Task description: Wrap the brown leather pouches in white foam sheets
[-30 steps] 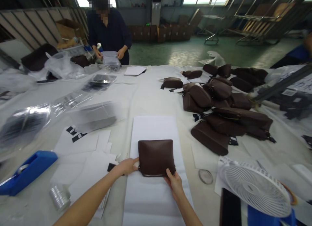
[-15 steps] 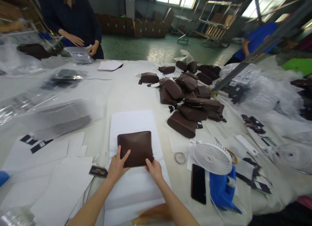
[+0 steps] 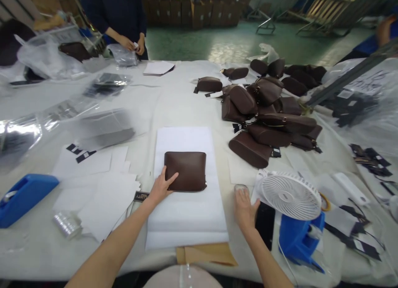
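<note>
A dark brown leather pouch (image 3: 188,165) lies flat on a stack of white paper (image 3: 189,219). My left hand (image 3: 160,187) holds it by the lower left corner, with two digits apart on its near side. To the right, my right hand (image 3: 244,209) lies palm down with its thumb spread out, its fingertips over a small round clear object (image 3: 241,187) whose kind I cannot make out. A black phone (image 3: 265,226) is beside that hand, partly hidden by it. Left of the pouch, a black label card (image 3: 141,196) is partly covered by my left forearm.
A heap of brown pouches (image 3: 267,126) lies at the back right. A white fan on a blue base (image 3: 290,195) stands at the right. Left are white sheets (image 3: 102,205), a blue tape dispenser (image 3: 26,197) and plastic bags. A person (image 3: 116,14) handles a bag across the table.
My right hand has let go of the pouch and moved right to the round clear object. My left hand stays on the pouch. The view has tilted down and shifted left.
</note>
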A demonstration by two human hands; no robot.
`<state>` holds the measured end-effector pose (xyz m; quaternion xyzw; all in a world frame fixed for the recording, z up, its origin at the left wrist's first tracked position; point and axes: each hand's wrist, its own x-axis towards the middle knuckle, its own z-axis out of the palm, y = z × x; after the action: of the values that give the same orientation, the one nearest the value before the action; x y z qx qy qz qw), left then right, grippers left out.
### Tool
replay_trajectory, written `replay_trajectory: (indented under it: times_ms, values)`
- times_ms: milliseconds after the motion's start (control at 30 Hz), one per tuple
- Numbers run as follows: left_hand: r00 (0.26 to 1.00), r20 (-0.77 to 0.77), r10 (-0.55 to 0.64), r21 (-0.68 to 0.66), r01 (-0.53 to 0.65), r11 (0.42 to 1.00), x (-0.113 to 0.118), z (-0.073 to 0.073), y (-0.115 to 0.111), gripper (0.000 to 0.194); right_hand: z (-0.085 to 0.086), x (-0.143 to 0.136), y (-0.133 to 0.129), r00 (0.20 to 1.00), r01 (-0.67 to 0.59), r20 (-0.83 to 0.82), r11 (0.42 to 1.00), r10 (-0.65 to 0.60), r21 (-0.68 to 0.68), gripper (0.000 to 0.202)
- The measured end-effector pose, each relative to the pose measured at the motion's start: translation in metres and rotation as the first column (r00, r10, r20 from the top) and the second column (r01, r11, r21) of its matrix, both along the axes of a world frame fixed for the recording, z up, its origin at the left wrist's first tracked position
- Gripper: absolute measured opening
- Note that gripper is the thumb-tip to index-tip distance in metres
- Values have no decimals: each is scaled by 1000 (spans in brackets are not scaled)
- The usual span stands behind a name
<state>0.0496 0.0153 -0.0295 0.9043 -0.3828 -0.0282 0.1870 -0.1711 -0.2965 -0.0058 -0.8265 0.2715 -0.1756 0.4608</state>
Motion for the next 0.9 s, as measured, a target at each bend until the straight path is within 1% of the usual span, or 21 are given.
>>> replay_trajectory:
  times_ms: [33,67,100,133,167,200,233,267,300,333,400,467,500,533,600,633,667,700,767,833,900]
  values:
    - [1000,-7,-7,2,7,1000,0,0,2,87,4,-3,11,997,-78,-35,992,75,-98,23]
    - [1000,-15,-14,7,14,1000,1,0,4,89,8,-6,24,980,-197,-84,956,182,-219,25]
    - [1000,-21,-20,13,20,1000,1,0,6,90,11,-9,39,944,-330,-147,881,297,-339,28]
    - [999,-25,-25,20,25,999,1,1,7,91,13,-12,54,894,-448,-214,781,393,-435,31]
    - [999,-26,-27,27,28,999,1,1,8,92,15,-14,67,839,-542,-282,676,465,-500,34]
    - [999,-25,-25,34,26,999,1,2,7,91,15,-16,79,793,-606,-337,593,508,-530,39]
    - [1000,-22,-17,40,18,999,1,2,6,90,15,-15,88,755,-651,-386,532,531,-541,45]
    - [1000,-15,-3,45,4,999,1,3,3,89,13,-14,94,724,-684,-427,489,542,-541,53]
    - [1000,-8,14,49,-14,999,1,4,-1,88,11,-11,98,699,-710,-457,459,550,-533,59]
    - [999,-1,34,51,-34,998,1,5,-5,88,9,-6,100,681,-728,-477,441,555,-525,63]
    - [997,15,72,51,-73,996,2,8,-15,89,4,3,101,678,-732,-489,439,549,-521,67]
    - [995,26,98,53,-99,994,2,9,-23,91,-1,7,99,695,-716,-479,450,536,-534,70]
    - [994,26,104,56,-106,993,1,10,-26,91,-4,7,99,704,-706,-469,451,533,-546,69]
    - [994,23,107,60,-109,992,1,10,-28,91,-7,5,98,713,-695,-456,449,534,-561,63]
    - [994,11,104,69,-105,992,0,9,-29,90,-13,-2,96,723,-671,-400,432,563,-603,40]
    - [995,7,102,74,-102,992,0,9,-29,88,-16,-6,96,727,-653,-357,431,586,-623,29]
    - [995,5,102,78,-102,992,-1,9,-29,88,-17,-9,95,732,-635,-311,443,606,-633,24]
    - [995,4,101,82,-101,991,0,9,-29,88,-16,-11,94,736,-624,-273,465,620,-628,24]
    - [995,0,97,93,-96,991,1,9,-28,91,-11,-10,94,738,-634,-244,521,630,-571,24]
    - [996,-7,85,102,-84,991,2,9,-26,95,-1,-4,94,729,-671,-287,564,622,-481,23]
    - [998,-13,67,103,-66,993,3,9,-22,97,10,4,94,712,-702,-355,587,606,-405,26]
